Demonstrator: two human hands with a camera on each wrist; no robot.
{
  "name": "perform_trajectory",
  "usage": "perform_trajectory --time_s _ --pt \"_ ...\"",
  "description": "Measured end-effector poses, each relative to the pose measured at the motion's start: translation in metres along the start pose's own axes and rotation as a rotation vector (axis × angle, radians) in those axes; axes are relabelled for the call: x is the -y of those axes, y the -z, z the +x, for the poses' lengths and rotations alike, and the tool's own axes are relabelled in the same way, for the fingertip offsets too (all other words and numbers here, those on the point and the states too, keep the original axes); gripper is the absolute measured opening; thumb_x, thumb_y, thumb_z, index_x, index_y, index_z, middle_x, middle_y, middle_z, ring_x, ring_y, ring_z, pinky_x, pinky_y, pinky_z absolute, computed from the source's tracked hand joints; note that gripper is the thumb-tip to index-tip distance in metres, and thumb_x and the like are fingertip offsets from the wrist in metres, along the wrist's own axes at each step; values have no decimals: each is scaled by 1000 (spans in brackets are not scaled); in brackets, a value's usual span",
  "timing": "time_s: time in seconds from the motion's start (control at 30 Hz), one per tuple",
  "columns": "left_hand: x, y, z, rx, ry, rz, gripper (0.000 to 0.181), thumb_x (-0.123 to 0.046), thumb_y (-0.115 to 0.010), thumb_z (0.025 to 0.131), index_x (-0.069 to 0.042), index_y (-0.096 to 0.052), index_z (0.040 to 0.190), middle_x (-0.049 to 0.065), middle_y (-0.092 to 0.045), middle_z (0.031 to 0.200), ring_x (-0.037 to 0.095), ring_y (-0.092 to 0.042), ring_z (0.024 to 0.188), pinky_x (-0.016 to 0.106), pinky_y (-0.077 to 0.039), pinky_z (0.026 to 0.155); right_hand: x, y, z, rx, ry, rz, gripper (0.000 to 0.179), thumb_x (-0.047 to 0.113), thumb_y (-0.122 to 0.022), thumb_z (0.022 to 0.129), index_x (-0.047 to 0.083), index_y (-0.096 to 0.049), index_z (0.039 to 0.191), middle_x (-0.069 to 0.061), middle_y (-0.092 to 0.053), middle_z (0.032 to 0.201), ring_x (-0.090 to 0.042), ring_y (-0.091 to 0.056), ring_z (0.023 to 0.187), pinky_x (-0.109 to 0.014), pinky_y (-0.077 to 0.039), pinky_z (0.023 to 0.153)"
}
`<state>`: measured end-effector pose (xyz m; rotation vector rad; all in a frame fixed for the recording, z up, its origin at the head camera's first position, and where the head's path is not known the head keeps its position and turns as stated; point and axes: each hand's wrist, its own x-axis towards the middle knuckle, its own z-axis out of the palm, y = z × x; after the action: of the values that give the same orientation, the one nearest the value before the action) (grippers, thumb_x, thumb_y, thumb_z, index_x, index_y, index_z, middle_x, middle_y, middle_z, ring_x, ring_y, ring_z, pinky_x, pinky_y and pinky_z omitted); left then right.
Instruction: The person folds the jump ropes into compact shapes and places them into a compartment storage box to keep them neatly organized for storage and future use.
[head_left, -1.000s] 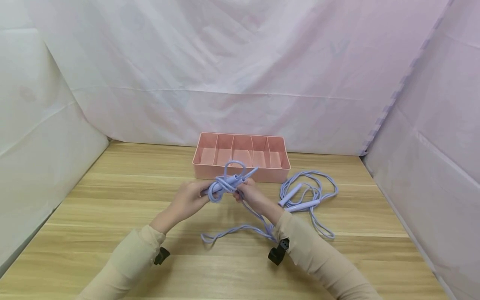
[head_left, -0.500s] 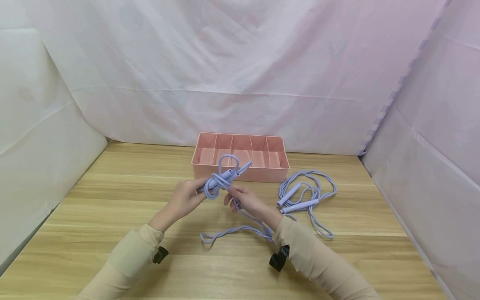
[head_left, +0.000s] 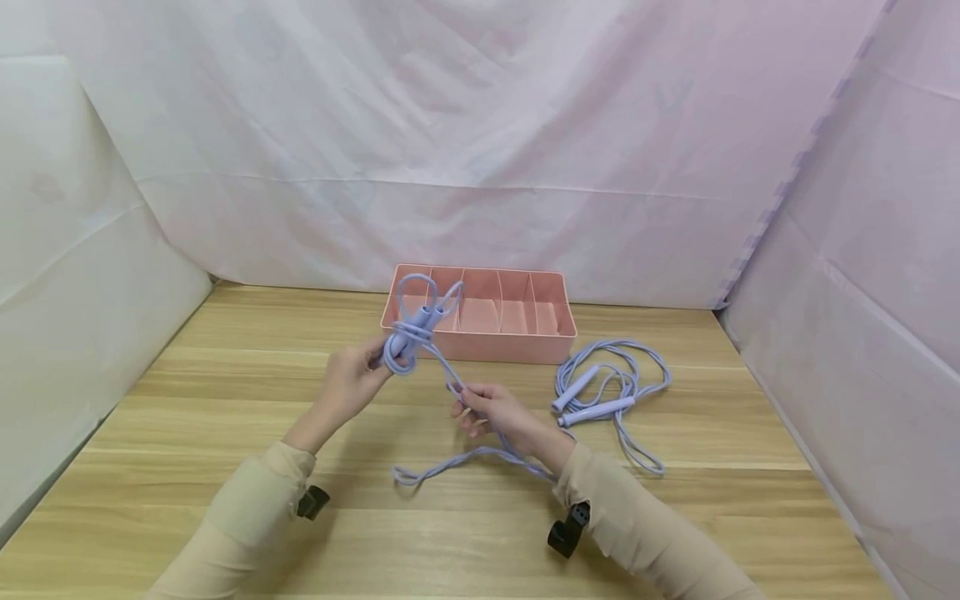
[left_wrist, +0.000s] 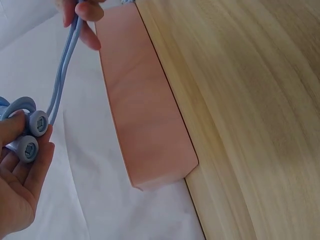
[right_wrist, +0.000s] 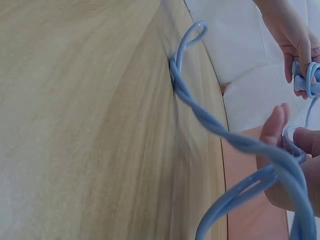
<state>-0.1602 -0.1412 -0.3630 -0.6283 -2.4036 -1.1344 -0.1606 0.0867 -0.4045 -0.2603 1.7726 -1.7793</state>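
My left hand [head_left: 350,385] grips the two handles of a light-blue jump rope [head_left: 416,332], held up in front of the pink box. Cord is wound round the handles, and loops stick up past their far ends. In the left wrist view both handle ends [left_wrist: 36,123] show side by side. Lower and to the right, my right hand [head_left: 498,414] pinches the doubled cord [left_wrist: 64,67] running from the wound handles. The rest of that cord [right_wrist: 215,122] trails twisted over the table below my right hand, partly hidden by the forearm.
Behind the hands stands a pink box [head_left: 501,347] with several compartments, near the back curtain [head_left: 450,225]. A second light-blue jump rope [head_left: 600,408] lies loosely coiled on the wooden table [head_left: 712,492], right of the right forearm. White cloth walls flank both sides.
My left hand has moved left and up with the wound handles. My right hand has shifted slightly down, and a stretch of cord now spans between the hands.
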Motion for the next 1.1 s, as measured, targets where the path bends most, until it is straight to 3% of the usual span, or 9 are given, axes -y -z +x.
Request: perform_trajectory --time_s 0.23,0.47,0.7,0.87,1.1 --pt "1 6 1 -15 48 18 29 -2 -69 77 9 -62 103 21 -66 92 29 -66 80 33 -55 67 0 -1 -5 -22 5 -17 39 17 -39 98 -8 -43 127 7 -53 73 -3 -37 48 -15 -34 43" --pt "5 9 1 -49 89 63 30 -6 -71 77 8 -63 102 20 -67 89 27 -67 70 35 -55 60 -2 -6 -6 -38 56 -74 36 17 -39 98 -18 -46 105 5 -44 60 -3 -33 44 -15 -31 40" --pt "9 12 0 -51 143 98 30 -8 -71 76 6 -65 101 18 -68 87 16 -59 59 25 -51 54 -1 -8 -12 -73 83 -61 37 12 -40 97 -18 -45 117 5 -53 71 -3 -44 54 -15 -40 48" --pt "12 16 -2 -41 162 102 28 -9 -71 77 6 -65 100 18 -68 87 17 -59 59 22 -49 53 3 -6 -18 -84 96 -55 34 6 -45 94 -16 -47 120 2 -59 76 -5 -53 62 -17 -48 57" --pt "18 20 -3 -69 158 131 28 -9 -71 76 7 -64 99 20 -67 84 15 -55 53 20 -43 45 4 2 -25 -66 154 -131 35 7 -50 92 -12 -49 121 -14 -66 91 -8 -62 76 -26 -52 73"
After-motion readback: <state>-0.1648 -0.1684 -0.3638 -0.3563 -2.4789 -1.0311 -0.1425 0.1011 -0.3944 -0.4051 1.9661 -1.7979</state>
